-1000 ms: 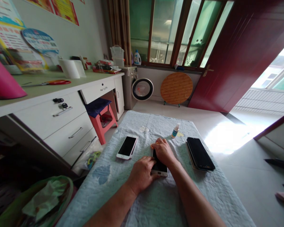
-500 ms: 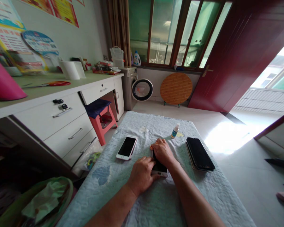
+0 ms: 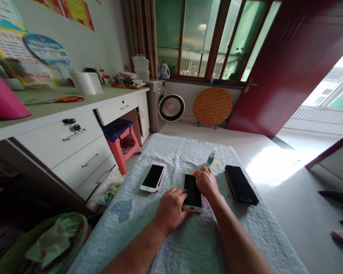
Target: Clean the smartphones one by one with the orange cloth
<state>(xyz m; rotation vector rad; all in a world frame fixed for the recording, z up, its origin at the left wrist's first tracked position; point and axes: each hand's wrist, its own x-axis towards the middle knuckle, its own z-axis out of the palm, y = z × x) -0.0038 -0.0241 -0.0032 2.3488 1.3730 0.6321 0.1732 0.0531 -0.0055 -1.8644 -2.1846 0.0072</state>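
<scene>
A white-framed smartphone (image 3: 193, 192) with a dark screen lies on the cloth-covered table between my hands. My left hand (image 3: 171, 207) grips its lower left side, thumb at the bottom edge and fingers on the left edge. My right hand (image 3: 207, 182) is closed at the phone's upper right corner, pinching a small orange thing (image 3: 194, 173) that is mostly hidden by the fingers. Beyond that hand stands a small spray bottle (image 3: 211, 158) with a blue label. Left of the phone lies another white smartphone (image 3: 153, 177), and at the right a black smartphone (image 3: 241, 185) rests on a stack.
A pale blue quilted cloth (image 3: 131, 228) covers the table. To the left are a white desk (image 3: 71, 140), a red stool (image 3: 122, 148) and a green basket (image 3: 84, 228). A washing machine (image 3: 157, 102) with its door open stands at the back.
My right hand has moved right across the phone, from the top left to the upper right corner, uncovering more of the screen. My left hand has stayed in place.
</scene>
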